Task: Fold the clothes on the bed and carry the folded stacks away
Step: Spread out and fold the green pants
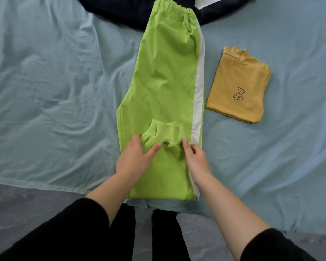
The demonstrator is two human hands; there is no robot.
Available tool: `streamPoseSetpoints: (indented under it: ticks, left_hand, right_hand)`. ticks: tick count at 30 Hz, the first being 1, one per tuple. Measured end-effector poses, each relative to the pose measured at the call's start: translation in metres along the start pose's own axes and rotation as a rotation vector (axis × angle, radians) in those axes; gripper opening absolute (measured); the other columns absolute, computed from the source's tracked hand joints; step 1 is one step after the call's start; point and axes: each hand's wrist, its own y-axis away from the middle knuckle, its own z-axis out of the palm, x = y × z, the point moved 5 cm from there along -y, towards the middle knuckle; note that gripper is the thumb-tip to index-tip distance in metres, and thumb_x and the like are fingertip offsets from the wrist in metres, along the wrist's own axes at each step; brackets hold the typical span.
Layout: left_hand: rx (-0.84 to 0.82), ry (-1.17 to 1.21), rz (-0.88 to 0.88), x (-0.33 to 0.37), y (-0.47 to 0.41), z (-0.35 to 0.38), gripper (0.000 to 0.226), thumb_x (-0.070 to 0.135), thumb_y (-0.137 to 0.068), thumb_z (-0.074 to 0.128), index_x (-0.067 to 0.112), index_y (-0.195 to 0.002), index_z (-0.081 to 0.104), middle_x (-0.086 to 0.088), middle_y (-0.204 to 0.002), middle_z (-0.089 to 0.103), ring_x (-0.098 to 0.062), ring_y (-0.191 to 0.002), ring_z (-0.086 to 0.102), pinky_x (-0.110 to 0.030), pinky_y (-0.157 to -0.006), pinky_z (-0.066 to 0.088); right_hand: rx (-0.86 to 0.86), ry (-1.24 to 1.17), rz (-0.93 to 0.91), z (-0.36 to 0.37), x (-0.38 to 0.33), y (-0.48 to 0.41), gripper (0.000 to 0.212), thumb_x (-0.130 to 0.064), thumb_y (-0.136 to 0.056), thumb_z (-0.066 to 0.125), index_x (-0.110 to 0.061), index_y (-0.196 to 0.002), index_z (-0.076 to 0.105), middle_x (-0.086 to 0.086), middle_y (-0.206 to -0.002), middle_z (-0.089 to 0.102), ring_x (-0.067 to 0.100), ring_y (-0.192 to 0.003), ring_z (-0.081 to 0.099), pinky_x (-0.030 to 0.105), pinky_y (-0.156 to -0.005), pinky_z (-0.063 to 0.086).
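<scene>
Lime-green trousers with a white side stripe (158, 87) lie flat on the pale blue bed sheet (45, 91), running from 12 o'clock down to 6 o'clock through the middle of the view. Their ribbed green cuffs (166, 132) are folded up onto the leg, just below centre. The left hand (134, 159) grips the cuffs at their 9 o'clock end, fingers curled into the cloth and thumb on top. The right hand (196, 159) pinches them at the 3 o'clock end, beside the stripe. A folded mustard-yellow top with a bear outline (239, 85) lies at 3 o'clock, apart from the trousers. A dark navy garment (120, 12) lies at 12 o'clock under the waistband.
</scene>
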Motion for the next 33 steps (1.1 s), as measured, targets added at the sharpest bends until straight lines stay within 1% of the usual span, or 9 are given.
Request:
streamPoseSetpoints:
  ticks: [3, 6, 9, 13, 16, 18, 21, 28, 33]
  left_hand:
    - [0.064, 0.077, 0.072, 0.022, -0.008, 0.006, 0.056, 0.068, -0.088, 0.038, 0.024, -0.121, 0.041, 0.007, -0.095, 0.061, -0.014, -0.074, 0.061, -0.043, -0.069, 0.057]
    - [0.064, 0.099, 0.085, 0.025, -0.016, 0.007, 0.048, 0.059, -0.093, 0.04, 0.024, -0.126, 0.04, 0.006, -0.108, 0.062, -0.017, -0.083, 0.062, -0.044, -0.072, 0.056]
    - [0.069, -0.031, 0.046, 0.02, -0.023, 0.008, 0.053, 0.048, -0.097, 0.043, 0.022, -0.142, 0.03, -0.004, -0.132, 0.05, -0.025, -0.113, 0.055, -0.044, -0.093, 0.048]
    - [0.209, -0.208, 0.298, 0.055, -0.014, 0.011, 0.068, 0.039, -0.1, 0.034, 0.047, -0.148, -0.014, 0.005, -0.161, -0.009, -0.024, -0.149, -0.002, -0.052, -0.116, -0.002]
    - [0.056, -0.264, 0.256, 0.06, -0.034, 0.026, 0.06, 0.067, -0.094, 0.009, 0.054, -0.14, -0.027, 0.002, -0.151, -0.039, -0.027, -0.14, -0.036, -0.059, -0.106, -0.024]
    - [-0.048, -0.236, 0.081, 0.05, -0.055, 0.033, 0.076, 0.085, -0.08, 0.001, 0.05, -0.138, -0.034, -0.002, -0.146, -0.046, -0.026, -0.135, -0.042, -0.062, -0.101, -0.026]
    - [-0.157, -0.275, -0.016, 0.048, -0.071, 0.043, 0.099, 0.099, -0.059, -0.005, 0.043, -0.129, -0.048, -0.005, -0.136, -0.058, -0.027, -0.127, -0.052, -0.063, -0.092, -0.033]
    - [-0.367, -0.338, -0.17, 0.048, -0.092, 0.054, 0.107, 0.1, -0.053, 0.006, 0.036, -0.104, -0.064, -0.007, -0.115, -0.071, -0.029, -0.099, -0.068, -0.067, -0.075, -0.038]
    - [-0.356, -0.364, -0.182, 0.045, -0.093, 0.061, 0.111, 0.098, -0.057, 0.012, 0.034, -0.105, -0.064, -0.009, -0.117, -0.07, -0.031, -0.103, -0.067, -0.068, -0.076, -0.039]
  right_hand:
    - [0.189, 0.029, -0.168, 0.002, -0.007, 0.007, 0.042, -0.044, -0.097, 0.046, -0.023, -0.062, 0.036, -0.013, -0.053, 0.043, 0.003, -0.052, 0.037, 0.023, -0.051, 0.028]
    - [0.302, 0.058, -0.227, -0.001, -0.007, 0.007, 0.032, -0.041, -0.098, 0.047, -0.026, -0.069, 0.042, -0.016, -0.057, 0.048, 0.001, -0.056, 0.045, 0.023, -0.053, 0.029]
    - [0.22, 0.11, -0.162, 0.001, -0.003, -0.004, 0.02, -0.032, -0.097, 0.051, -0.021, -0.114, 0.055, -0.013, -0.099, 0.06, 0.014, -0.098, 0.058, 0.026, -0.079, 0.041]
    - [0.307, 0.624, -0.659, -0.002, -0.033, -0.001, 0.046, -0.017, -0.092, 0.051, -0.013, -0.138, 0.047, 0.006, -0.14, 0.05, 0.019, -0.13, 0.042, 0.036, -0.107, 0.029]
    - [-0.074, 0.947, -0.665, 0.007, -0.028, -0.019, 0.055, -0.018, -0.096, 0.043, -0.022, -0.149, 0.031, -0.005, -0.158, 0.023, 0.014, -0.145, 0.023, 0.033, -0.118, 0.005]
    - [-0.179, 0.881, -0.599, 0.0, -0.028, -0.034, 0.049, -0.02, -0.097, 0.043, -0.023, -0.146, 0.039, -0.007, -0.156, 0.029, 0.013, -0.142, 0.03, 0.032, -0.118, 0.011]
    - [-0.005, 0.534, -0.615, -0.024, -0.066, -0.05, 0.03, -0.019, -0.092, 0.053, -0.012, -0.116, 0.068, 0.004, -0.121, 0.066, 0.022, -0.113, 0.058, 0.031, -0.101, 0.039]
    - [0.063, 0.201, -0.214, -0.038, -0.148, -0.169, 0.078, -0.029, -0.081, 0.074, -0.009, -0.144, 0.034, 0.008, -0.139, 0.05, 0.02, -0.125, 0.05, 0.034, -0.106, 0.039]
    - [-0.028, -0.215, -0.061, -0.031, -0.189, -0.216, 0.04, -0.027, -0.072, 0.082, -0.016, -0.102, 0.059, 0.0, -0.095, 0.07, 0.005, -0.074, 0.068, 0.014, -0.057, 0.053]
